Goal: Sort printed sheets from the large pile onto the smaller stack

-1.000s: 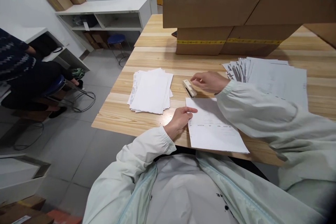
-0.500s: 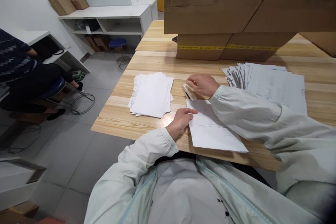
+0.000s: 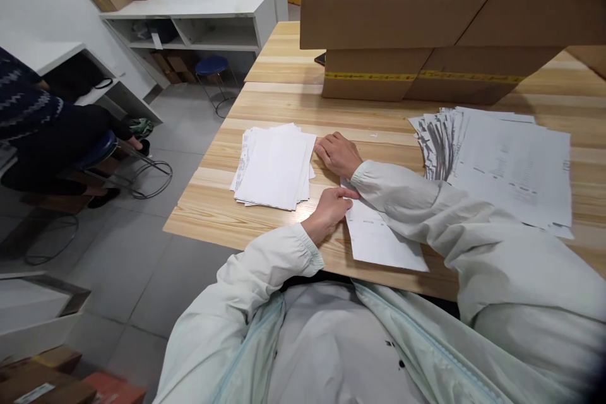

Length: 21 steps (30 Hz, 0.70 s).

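Printed paper sheets (image 3: 386, 243) lie at the table's front edge, partly covered by my right sleeve. My left hand (image 3: 329, 211) grips their left edge, its index finger stretched across the top and the other fingers curled. Just beyond it, my right hand (image 3: 338, 154) is closed and pressed low over the spot where the beige stapler showed earlier; the stapler itself is hidden under the hand. Close to my right fingertips, on the left, lies a stack of white papers (image 3: 272, 167). A larger, fanned pile of printed papers (image 3: 516, 167) lies to the right of my forearm.
Large cardboard boxes (image 3: 374, 82) stand stacked at the back of the wooden table (image 3: 265, 101). A dark flat object (image 3: 320, 59) lies beside them. To the left are a seated person (image 3: 28, 101), a blue stool (image 3: 211, 65) and white shelving (image 3: 199, 5).
My right hand has moved left and lower, covering the stapler that was visible. My left hand stays on the sheets. The view has shifted slightly.
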{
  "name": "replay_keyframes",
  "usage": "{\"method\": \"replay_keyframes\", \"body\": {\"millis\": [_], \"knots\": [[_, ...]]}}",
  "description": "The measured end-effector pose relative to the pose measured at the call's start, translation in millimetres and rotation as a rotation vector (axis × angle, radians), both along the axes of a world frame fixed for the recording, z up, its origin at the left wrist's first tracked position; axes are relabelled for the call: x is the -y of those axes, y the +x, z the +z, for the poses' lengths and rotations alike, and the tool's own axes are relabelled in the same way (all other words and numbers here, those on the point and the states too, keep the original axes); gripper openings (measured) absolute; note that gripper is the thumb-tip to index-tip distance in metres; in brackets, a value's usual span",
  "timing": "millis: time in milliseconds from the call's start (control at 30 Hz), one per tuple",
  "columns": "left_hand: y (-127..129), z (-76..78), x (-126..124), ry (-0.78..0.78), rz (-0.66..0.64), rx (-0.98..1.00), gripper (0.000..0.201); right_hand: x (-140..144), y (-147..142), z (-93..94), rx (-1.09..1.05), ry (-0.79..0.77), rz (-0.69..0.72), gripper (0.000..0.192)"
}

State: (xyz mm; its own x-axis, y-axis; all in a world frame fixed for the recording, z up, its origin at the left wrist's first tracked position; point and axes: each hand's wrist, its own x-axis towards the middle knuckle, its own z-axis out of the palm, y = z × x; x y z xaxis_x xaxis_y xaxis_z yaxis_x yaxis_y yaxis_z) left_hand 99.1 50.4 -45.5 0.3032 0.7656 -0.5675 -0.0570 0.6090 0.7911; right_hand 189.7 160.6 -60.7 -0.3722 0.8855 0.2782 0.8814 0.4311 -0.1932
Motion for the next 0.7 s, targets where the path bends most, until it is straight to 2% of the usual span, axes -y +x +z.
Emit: {"method": "replay_keyframes", "body": {"millis": [100, 200, 267, 300, 367, 400, 433, 500, 567, 633, 700], "knots": [[-1, 1.2, 3, 0.004, -0.005, -0.009, 0.026, -2, -1, 8.8, -0.074, -0.014, -0.017, 0.043], [-17, 7.2, 21, 0.044, -0.042, -0.014, 0.023, 7, 10, 42.3, -0.175, 0.018, 0.012, 0.04], [-41, 14.0, 43, 0.172, -0.053, -0.027, 0.02, 34, 27, 73.2, -0.255, 0.066, 0.063, 0.04], [-55, 18.0, 55, 0.284, -0.016, -0.06, 0.019, 54, 37, 87.0, -0.307, 0.078, 0.078, 0.04], [-82, 26.0, 78, 0.48, 0.108, -0.141, 0.015, 105, 57, 103.5, -0.432, 0.011, -0.049, 0.039], [-93, 29.6, 87, 0.55, 0.177, -0.181, 0.015, 132, 63, 104.5, -0.492, -0.076, -0.119, 0.039], [-101, 32.8, 93, 0.61, 0.258, -0.226, 0.015, 159, 66, 100.7, -0.551, -0.226, -0.146, 0.039], [-108, 37.6, 98, 0.718, 0.343, -0.281, 0.015, 207, 61, 83.1, -0.724, -0.514, -0.121, 0.041], [-102, 40.8, 95, 0.79, 0.354, -0.311, 0.015, 238, 47, 62.1, -0.875, -0.68, -0.167, 0.042], [-90, 43.3, 89, 0.811, 0.299, -0.296, 0.016, 248, 39, 49.1, -0.957, -0.638, -0.358, 0.038], [-80, 45.7, 80, 0.784, 0.194, -0.21, 0.019, 239, 50, 48.7, -0.935, -0.411, -0.641, 0.037]]}}
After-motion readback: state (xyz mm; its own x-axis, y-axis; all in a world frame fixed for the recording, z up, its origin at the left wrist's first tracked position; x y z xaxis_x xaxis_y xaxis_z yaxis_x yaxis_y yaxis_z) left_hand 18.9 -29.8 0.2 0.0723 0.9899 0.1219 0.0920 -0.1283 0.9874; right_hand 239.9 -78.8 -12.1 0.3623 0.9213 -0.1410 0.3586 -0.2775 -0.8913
